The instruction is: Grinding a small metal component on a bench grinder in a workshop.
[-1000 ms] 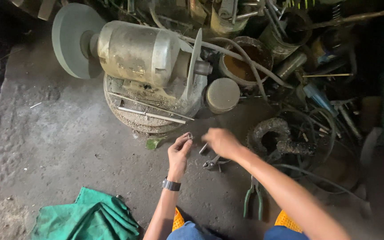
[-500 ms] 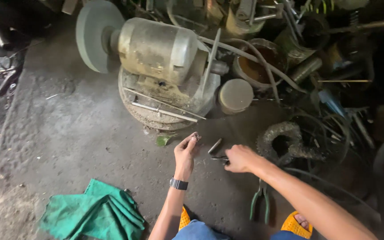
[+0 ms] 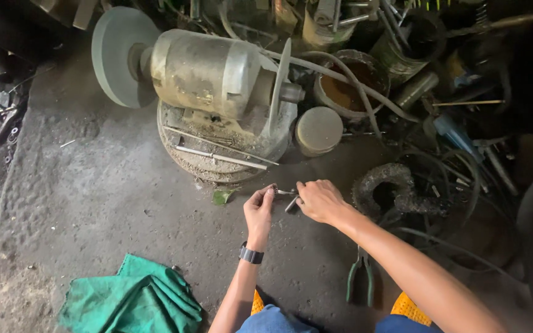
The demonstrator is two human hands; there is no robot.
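Two hands meet low over the concrete floor [image 3: 94, 203], pinching a small metal part [image 3: 286, 196] between them: left hand [image 3: 259, 208] at one end, right hand [image 3: 319, 200] at the other. Behind stands a bench grinder [image 3: 208, 74]; beside it, a round can [image 3: 319, 129]. A green cloth [image 3: 137, 299] lies near left, pliers [image 3: 360, 280] under the right forearm.

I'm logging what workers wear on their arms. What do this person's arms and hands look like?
Both forearms are bare, with no sleeves or gloves in view. The left hand has a dark wristwatch with a dark band at the wrist. The right hand wears nothing.
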